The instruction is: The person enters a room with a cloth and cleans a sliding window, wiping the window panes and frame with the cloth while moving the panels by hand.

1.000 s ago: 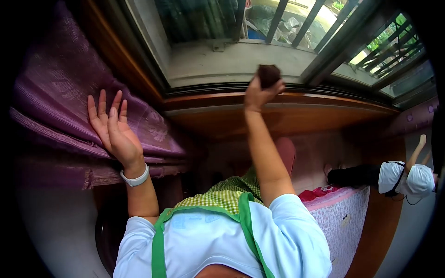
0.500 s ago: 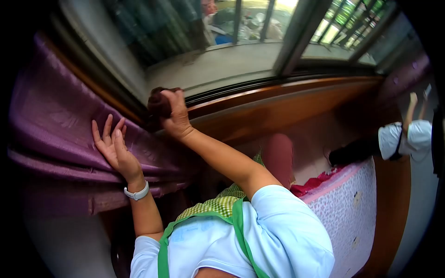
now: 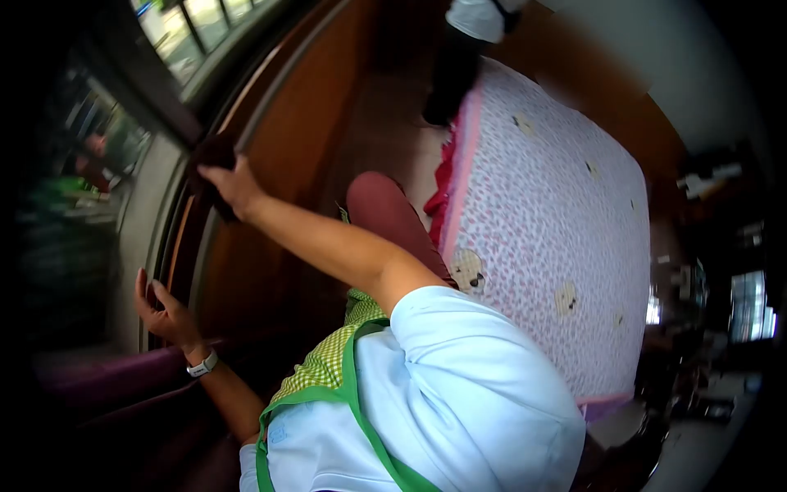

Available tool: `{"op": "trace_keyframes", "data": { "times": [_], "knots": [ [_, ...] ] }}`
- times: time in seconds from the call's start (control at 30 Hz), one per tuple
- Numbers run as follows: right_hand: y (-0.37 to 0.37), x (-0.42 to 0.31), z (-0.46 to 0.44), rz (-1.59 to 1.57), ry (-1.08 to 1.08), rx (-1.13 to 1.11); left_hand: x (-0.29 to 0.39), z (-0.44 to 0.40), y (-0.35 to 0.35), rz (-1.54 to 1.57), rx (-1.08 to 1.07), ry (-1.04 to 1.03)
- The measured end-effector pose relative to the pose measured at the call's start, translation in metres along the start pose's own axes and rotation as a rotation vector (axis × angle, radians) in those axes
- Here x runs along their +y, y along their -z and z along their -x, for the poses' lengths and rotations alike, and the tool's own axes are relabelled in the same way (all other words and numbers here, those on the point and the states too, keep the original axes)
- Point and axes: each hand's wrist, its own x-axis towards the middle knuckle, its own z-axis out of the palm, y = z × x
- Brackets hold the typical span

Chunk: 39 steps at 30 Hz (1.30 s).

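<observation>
My right hand grips a dark brown cloth, bunched up and pressed to the window frame's wooden sill. Lower and to the left, my left hand is raised beside the near end of the sill with its fingers apart and nothing in them. A light-coloured watch is on that wrist. Just below it hangs the purple curtain, mostly in shadow. The window glass is to the left of both hands.
A bed with a patterned pinkish-white cover stands to my right. Another person in dark trousers is at its far end. Wood panelling runs below the sill. Dark furniture and clutter are blurred at the far right.
My view has swung right, bringing more of the bed in. The cloth in my right hand has moved along the sill, away from the curtain. My left hand has come off the curtain's front.
</observation>
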Motion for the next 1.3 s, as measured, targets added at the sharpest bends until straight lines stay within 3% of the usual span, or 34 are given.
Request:
{"op": "trace_keyframes", "data": {
  "times": [0.03,0.27,0.33,0.37,0.53,0.77,0.8,0.97,1.07,1.2,1.3],
  "knots": [
    [0.003,-0.002,0.017,-0.004,0.002,0.066,-0.006,-0.007,0.001,-0.144,-0.038,-0.17],
    [0.043,0.001,0.068,0.13,-0.075,0.296,-0.049,-0.034,-0.021,-0.359,-0.195,-0.333],
    [0.044,-0.003,0.081,0.137,-0.19,0.401,-0.052,-0.028,-0.017,-0.496,-0.201,-0.489],
    [0.05,0.0,0.082,0.121,-0.177,0.322,-0.048,-0.025,-0.017,-0.534,-0.179,-0.524],
    [0.055,0.01,0.086,0.155,-0.182,0.342,-0.039,-0.026,-0.023,-0.581,-0.117,-0.474],
    [0.074,0.01,0.09,0.025,-0.31,0.414,-0.05,-0.029,-0.028,-0.756,-0.03,-0.713],
    [0.073,0.006,0.092,0.041,-0.328,0.488,-0.05,-0.028,-0.028,-0.835,-0.028,-0.719],
    [0.106,0.009,0.074,0.004,-0.274,0.418,-0.054,-0.022,-0.024,-1.026,0.024,-0.684],
    [0.111,-0.011,0.06,0.06,-0.401,0.46,-0.053,-0.018,-0.024,-1.054,0.025,-0.674],
    [0.113,-0.041,0.054,-0.003,-0.515,0.343,-0.054,-0.02,-0.025,-0.948,-0.035,-0.629],
    [0.116,-0.053,0.061,-0.013,-0.518,0.323,-0.075,-0.022,-0.016,-0.969,-0.081,-0.58]
  ]
}}
